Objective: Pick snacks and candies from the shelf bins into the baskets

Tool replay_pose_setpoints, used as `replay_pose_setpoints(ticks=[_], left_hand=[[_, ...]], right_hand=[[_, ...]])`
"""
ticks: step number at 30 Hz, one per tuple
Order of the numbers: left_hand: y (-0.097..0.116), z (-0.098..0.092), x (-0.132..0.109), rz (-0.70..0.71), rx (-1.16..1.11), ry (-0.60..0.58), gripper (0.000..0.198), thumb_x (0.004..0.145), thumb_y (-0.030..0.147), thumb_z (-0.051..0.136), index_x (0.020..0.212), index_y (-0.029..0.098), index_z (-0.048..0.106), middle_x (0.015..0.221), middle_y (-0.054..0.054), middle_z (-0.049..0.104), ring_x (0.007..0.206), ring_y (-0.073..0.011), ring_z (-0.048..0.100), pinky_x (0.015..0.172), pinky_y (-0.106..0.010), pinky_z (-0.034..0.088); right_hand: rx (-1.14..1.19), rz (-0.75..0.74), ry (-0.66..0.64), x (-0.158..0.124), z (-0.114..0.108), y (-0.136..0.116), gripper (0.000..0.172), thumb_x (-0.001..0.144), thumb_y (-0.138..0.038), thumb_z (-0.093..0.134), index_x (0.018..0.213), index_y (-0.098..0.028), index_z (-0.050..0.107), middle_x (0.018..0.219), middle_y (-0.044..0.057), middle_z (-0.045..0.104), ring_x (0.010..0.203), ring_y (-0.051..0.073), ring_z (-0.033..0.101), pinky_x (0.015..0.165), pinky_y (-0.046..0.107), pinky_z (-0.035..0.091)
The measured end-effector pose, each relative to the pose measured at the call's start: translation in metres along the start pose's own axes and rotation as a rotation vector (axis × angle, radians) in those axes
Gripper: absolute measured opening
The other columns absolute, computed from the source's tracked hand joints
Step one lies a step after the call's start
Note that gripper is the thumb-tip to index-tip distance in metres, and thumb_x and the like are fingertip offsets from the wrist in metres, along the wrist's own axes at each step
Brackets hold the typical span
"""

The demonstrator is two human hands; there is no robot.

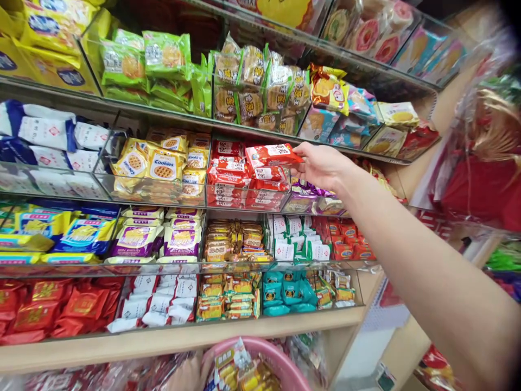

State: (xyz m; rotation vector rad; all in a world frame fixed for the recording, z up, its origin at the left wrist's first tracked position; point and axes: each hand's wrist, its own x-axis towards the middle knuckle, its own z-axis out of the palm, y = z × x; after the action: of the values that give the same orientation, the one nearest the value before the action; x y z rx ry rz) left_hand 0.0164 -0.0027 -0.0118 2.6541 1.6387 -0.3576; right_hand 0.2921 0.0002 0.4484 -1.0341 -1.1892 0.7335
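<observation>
My right hand [321, 165] reaches out to the second shelf and pinches a red snack packet [272, 155] by its right end, holding it just above a clear bin [244, 187] full of the same red packets. My left hand [185, 376] shows only in part at the bottom edge, against the rim of a pink basket [280, 361] that holds several small yellow snack packets [238, 372]. Its fingers are mostly hidden.
Tiered shelves carry clear bins of wrapped snacks: yellow cookie packs [157, 165] left of the red ones, green packs [163, 57] above, teal packs [285, 293] and white packs [163, 298] below. A wooden ledge [183, 336] runs under the lowest bins. Wrapped gift goods [484, 163] stand at right.
</observation>
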Motion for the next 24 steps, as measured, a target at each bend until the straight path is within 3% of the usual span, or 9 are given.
replay_pose_setpoints(ticks=[6,10,14,19,24], left_hand=[[0.0,-0.008,-0.006,0.019,0.051,0.021,0.058,0.087,0.006,0.023,0.141,0.025,0.034,0.12,-0.019,0.058,0.094,-0.0259,0.064,0.072,-0.036,0.053],[0.002,-0.01,-0.006,-0.001,0.023,0.015,0.049,0.093,0.016,0.021,0.139,0.023,0.036,0.105,-0.017,0.064,0.091,-0.0256,0.065,0.07,-0.034,0.053],[0.006,-0.017,-0.007,-0.093,-0.111,0.025,0.047,0.095,0.034,0.02,0.13,0.015,0.046,0.094,-0.017,0.067,0.089,-0.0268,0.067,0.069,-0.034,0.052],[0.01,-0.024,-0.007,-0.148,-0.187,0.042,0.054,0.094,0.046,0.017,0.116,0.012,0.052,0.088,-0.017,0.069,0.088,-0.0289,0.068,0.069,-0.035,0.051],[0.012,-0.024,-0.008,-0.165,-0.176,0.054,0.055,0.093,0.049,0.019,0.113,0.011,0.053,0.088,-0.018,0.07,0.087,-0.0298,0.068,0.068,-0.036,0.05]], right_hand=[[-0.051,0.035,-0.166,-0.066,-0.03,0.049,0.006,0.078,-0.022,0.058,0.075,-0.017,0.056,0.07,0.0,0.06,0.063,0.01,0.053,0.061,0.023,0.046],[-0.06,0.153,-0.244,-0.115,-0.047,0.11,0.02,0.076,-0.033,0.065,0.072,-0.018,0.053,0.069,-0.002,0.055,0.062,0.009,0.049,0.058,0.022,0.042],[-0.11,0.351,-0.433,-0.155,-0.058,0.182,0.028,0.079,-0.042,0.062,0.076,-0.017,0.052,0.071,-0.003,0.053,0.064,0.008,0.046,0.061,0.021,0.037],[-0.158,0.559,-0.698,-0.199,-0.054,0.253,0.033,0.081,-0.048,0.058,0.078,-0.016,0.051,0.069,-0.005,0.049,0.062,0.008,0.041,0.06,0.022,0.033],[-0.205,0.591,-1.046,-0.226,-0.036,0.303,0.023,0.082,-0.037,0.059,0.077,-0.014,0.055,0.072,-0.004,0.051,0.064,0.007,0.043,0.062,0.021,0.034]])
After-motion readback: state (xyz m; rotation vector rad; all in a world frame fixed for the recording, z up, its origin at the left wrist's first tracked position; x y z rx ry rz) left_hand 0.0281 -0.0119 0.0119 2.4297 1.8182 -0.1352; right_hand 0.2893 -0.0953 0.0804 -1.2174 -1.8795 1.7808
